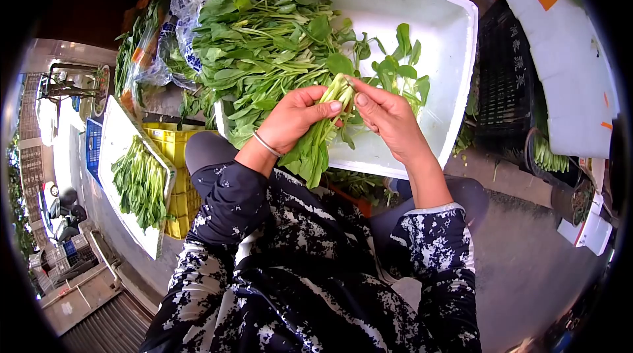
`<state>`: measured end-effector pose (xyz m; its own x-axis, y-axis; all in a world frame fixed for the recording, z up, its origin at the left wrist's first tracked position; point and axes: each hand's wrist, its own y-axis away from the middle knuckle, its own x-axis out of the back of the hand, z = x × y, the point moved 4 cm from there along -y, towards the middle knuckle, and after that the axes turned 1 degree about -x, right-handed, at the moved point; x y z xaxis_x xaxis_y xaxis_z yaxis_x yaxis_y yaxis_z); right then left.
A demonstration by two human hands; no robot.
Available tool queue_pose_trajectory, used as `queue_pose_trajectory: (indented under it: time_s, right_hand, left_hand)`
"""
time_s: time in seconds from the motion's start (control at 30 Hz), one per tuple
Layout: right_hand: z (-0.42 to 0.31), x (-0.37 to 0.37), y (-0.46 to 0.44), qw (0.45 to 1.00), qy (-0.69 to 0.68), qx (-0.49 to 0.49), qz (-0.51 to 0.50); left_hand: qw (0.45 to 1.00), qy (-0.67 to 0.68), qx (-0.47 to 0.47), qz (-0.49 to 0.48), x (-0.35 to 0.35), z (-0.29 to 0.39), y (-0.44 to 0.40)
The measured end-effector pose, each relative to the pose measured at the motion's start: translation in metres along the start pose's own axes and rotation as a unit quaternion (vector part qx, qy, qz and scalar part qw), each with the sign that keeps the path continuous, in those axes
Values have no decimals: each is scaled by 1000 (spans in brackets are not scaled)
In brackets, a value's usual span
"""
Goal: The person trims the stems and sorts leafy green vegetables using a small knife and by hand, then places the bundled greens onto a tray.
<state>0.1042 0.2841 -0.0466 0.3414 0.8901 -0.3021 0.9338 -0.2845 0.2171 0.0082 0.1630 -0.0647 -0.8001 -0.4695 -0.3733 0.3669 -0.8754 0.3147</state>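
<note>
A small bunch of leafy greens [311, 150] is gripped in my left hand [298, 117], its pale cut stems pointing up and its leaves hanging down. Thumb and index finger of my right hand [393, 122] are pinched together beside the stem ends; what lies between them is too small to tell. Both hands are above a white foam box [432, 135]. A thick heap of the same greens [264, 43] fills its left side, and several loose sprigs [402, 69] lie towards the middle.
On the left, a white foam lid [119, 145] bearing trimmed greens [140, 181] rests by a yellow crate [178, 181]. Plastic bags [188, 23] of vegetables stand behind. A black crate [504, 69] and a white foam panel [560, 56] are on the right.
</note>
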Motion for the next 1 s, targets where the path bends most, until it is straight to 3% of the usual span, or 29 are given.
queue_pose_trajectory:
  time_s: [0.17,0.3,0.4,0.5,0.67,0.87,0.97,1.0]
  right_hand:
    - [2,5,0,997,-45,-40,-50]
    - [11,16,-7,999,-16,-31,-26]
    - [6,30,-12,967,208,85,124]
    - [-1,15,-2,996,70,13,53]
    - [-1,11,-2,991,129,38,-2]
    - [-3,20,-3,993,79,-43,-76]
    - [1,28,-9,976,192,104,-5]
    - [-3,37,-8,958,272,52,81]
  left_hand:
    - [1000,-6,21,8,2,-1,-3]
    - [999,-35,12,16,0,6,-1]
    - [998,-44,23,28,1,9,2]
    - [997,-52,42,39,-1,8,2]
    - [992,-115,33,24,-5,5,-2]
    - [990,-135,37,7,-5,3,-3]
    - [990,-134,42,-1,-4,1,-5]
    - [990,-134,41,-1,-4,2,-4]
